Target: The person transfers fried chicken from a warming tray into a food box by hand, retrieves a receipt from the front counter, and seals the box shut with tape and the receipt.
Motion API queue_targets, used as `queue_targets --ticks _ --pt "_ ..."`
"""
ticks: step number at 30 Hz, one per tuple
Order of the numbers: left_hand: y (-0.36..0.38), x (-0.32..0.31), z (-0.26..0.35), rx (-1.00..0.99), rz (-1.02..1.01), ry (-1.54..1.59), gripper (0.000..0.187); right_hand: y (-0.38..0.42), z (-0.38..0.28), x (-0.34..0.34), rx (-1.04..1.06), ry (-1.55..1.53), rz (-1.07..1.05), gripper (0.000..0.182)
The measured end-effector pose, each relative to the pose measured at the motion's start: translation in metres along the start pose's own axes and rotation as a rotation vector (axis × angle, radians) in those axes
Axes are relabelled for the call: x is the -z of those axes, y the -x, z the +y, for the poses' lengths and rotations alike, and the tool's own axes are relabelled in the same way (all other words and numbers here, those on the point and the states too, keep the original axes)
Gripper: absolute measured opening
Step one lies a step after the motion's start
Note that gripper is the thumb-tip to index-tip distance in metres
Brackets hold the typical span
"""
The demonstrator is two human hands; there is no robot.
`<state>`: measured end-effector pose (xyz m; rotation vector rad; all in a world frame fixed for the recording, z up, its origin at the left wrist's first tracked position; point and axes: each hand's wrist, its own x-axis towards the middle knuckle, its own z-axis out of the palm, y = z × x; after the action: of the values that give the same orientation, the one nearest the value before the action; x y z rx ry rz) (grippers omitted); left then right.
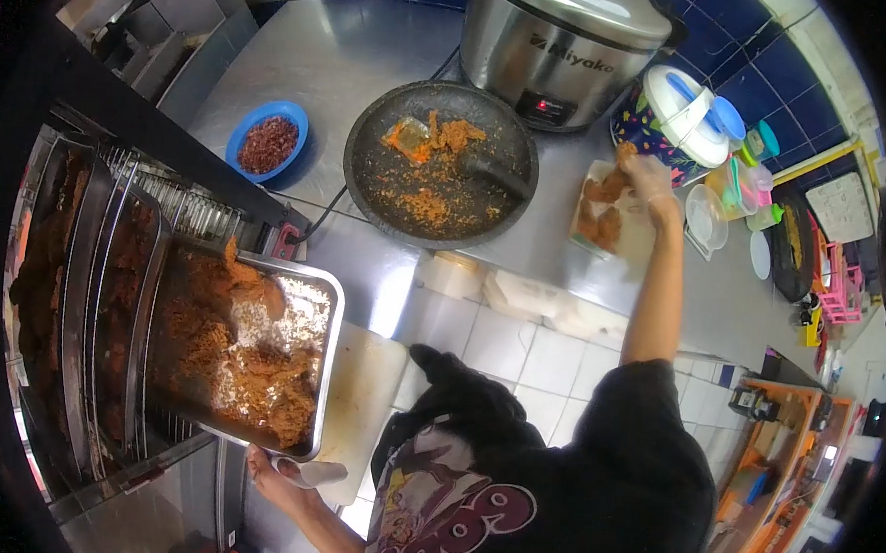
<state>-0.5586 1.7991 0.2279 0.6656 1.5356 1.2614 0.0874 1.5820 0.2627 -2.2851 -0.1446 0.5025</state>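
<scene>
Your left hand point(268, 478) is low down at 7 to 8 o'clock, with the arm bent up from the bottom. Its fingers are curled onto the near rim of the metal tray point(333, 327), so they look closed on it. A smooth, pale thing point(313, 474) is beside this hand, but you can't tell what it is. The shiny, boxy tray has round corners and lumpy, crumbly brown food point(273, 385) inside.

Your right arm stretches up to 2 o'clock. The right hand point(646, 178) points down, and its fingers are pinched shut on a rough brown chunk point(627, 151). The chunk is over the far end of a pale box point(641, 228) with more bumpy brown pieces point(604, 223) in it, on the shiny metal table point(552, 251).

At 12 o'clock is a round, dark, speckled pan point(389, 194) with orange-brown crumbs. At 10 o'clock, a round blue bowl point(299, 126) holds dark red bits. Far off at 1 o'clock is a big, shiny, silver cooker point(562, 55).
</scene>
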Motion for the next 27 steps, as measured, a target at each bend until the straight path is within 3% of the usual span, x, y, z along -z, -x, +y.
queue_targets --ticks 1,3,5,7,9,10,12,13,14,16,18,21,25,27 --pt "0.002 -0.004 0.001 -0.003 0.028 -0.004 0.018 -0.004 0.006 -0.004 0.002 0.0 0.004 0.062" --pt "0.007 -0.01 0.005 0.001 0.018 0.012 0.019 -0.021 0.039 -0.027 0.001 -0.298 0.056 0.053" --pt "0.006 -0.007 0.004 0.004 0.012 0.033 0.019 -0.052 0.079 -0.045 0.128 -0.242 0.132 0.052" --pt "-0.002 0.008 0.001 0.021 -0.093 0.004 0.02 -0.054 0.078 -0.048 0.262 -0.187 0.198 0.05" --pt "0.001 0.002 0.002 0.009 -0.087 0.01 0.02 -0.017 0.044 -0.041 0.234 0.188 0.09 0.046" --pt "0.004 0.002 0.004 0.004 -0.088 0.004 0.02 -0.021 0.047 -0.041 0.23 0.19 0.082 0.046" --pt "0.002 0.008 0.002 0.016 -0.096 -0.034 0.022 -0.033 0.062 -0.031 0.492 0.791 -0.048 0.042" --pt "0.0 0.009 0.001 0.027 -0.109 -0.061 0.024 -0.041 0.082 -0.034 0.486 0.793 -0.05 0.042" --pt "-0.003 0.012 -0.002 0.03 -0.112 -0.062 0.024 -0.055 0.111 -0.041 0.324 0.538 0.005 0.038" --pt "-0.009 0.019 -0.007 0.045 -0.093 -0.08 0.026 -0.047 0.103 -0.04 0.172 0.285 0.062 0.035" --pt "-0.004 0.007 -0.002 0.047 -0.074 -0.068 0.026 0.013 0.042 -0.034 0.37 0.507 0.0 0.037" --pt "0.004 0.0 0.004 0.03 -0.071 -0.051 0.026 -0.008 0.07 -0.039 0.328 0.543 0.071 0.044" --pt "-0.01 0.016 -0.008 0.0 -0.146 -0.056 0.021 0.011 0.049 -0.036 0.245 0.648 0.058 0.043" --pt "-0.011 0.012 -0.014 0.008 -0.035 -0.104 0.019 -0.018 0.081 -0.04 0.415 0.695 0.097 0.036"
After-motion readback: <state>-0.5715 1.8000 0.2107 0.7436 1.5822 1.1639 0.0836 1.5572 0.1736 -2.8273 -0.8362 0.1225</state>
